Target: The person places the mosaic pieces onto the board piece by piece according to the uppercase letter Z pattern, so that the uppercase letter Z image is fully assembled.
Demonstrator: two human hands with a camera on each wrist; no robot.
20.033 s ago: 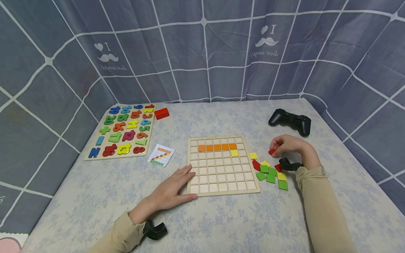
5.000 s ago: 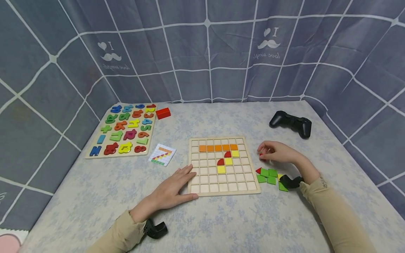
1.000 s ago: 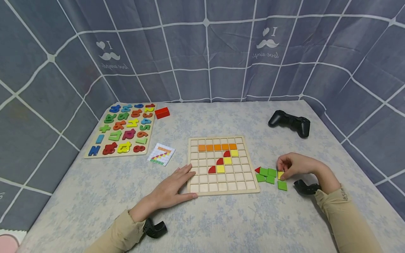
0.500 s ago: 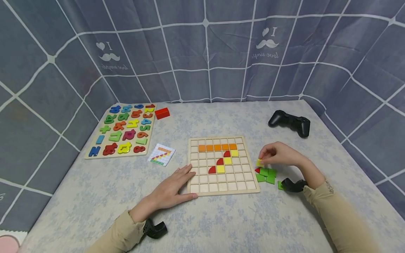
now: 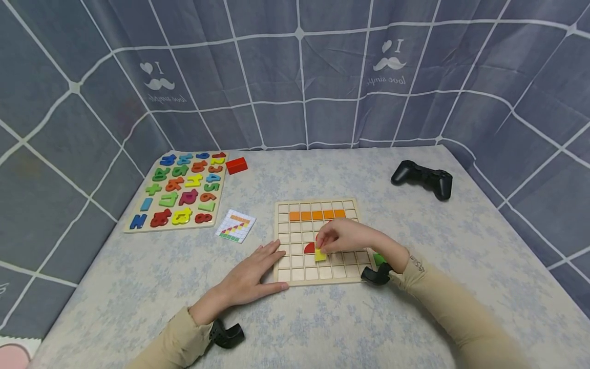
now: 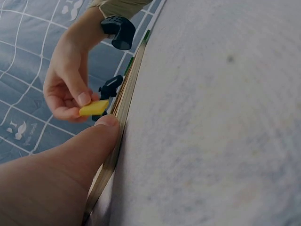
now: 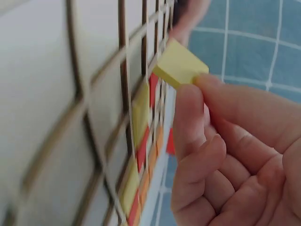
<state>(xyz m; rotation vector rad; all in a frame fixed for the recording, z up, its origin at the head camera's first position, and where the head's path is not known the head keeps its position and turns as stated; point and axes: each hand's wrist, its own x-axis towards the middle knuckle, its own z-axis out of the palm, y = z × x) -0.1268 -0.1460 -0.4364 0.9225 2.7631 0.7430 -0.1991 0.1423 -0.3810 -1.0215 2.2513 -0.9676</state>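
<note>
My right hand (image 5: 343, 236) pinches a yellow square tile (image 7: 179, 64) between thumb and forefinger, close over the wooden grid board (image 5: 295, 277). In the left wrist view the same tile sticks out past the fingertips. My left hand (image 5: 249, 274) lies with straight fingers along the board's left edge, its thumb at the near left corner. A row of orange tiles (image 5: 318, 215) fills part of an upper row of the board. Below it, a red quarter-round tile (image 5: 309, 248) shows left of my right hand, which hides most other red and yellow tiles from the head view.
A pattern card (image 5: 235, 226) lies left of the board. Further left is a number puzzle board (image 5: 175, 195) with red blocks (image 5: 236, 165) beside it. A black game controller (image 5: 421, 179) sits at the back right. Green tiles (image 5: 379, 259) show partly behind my right wrist.
My right hand picked up the yellow tile from the pile right of the board and carried it left over the board. The left hand stays in place.
</note>
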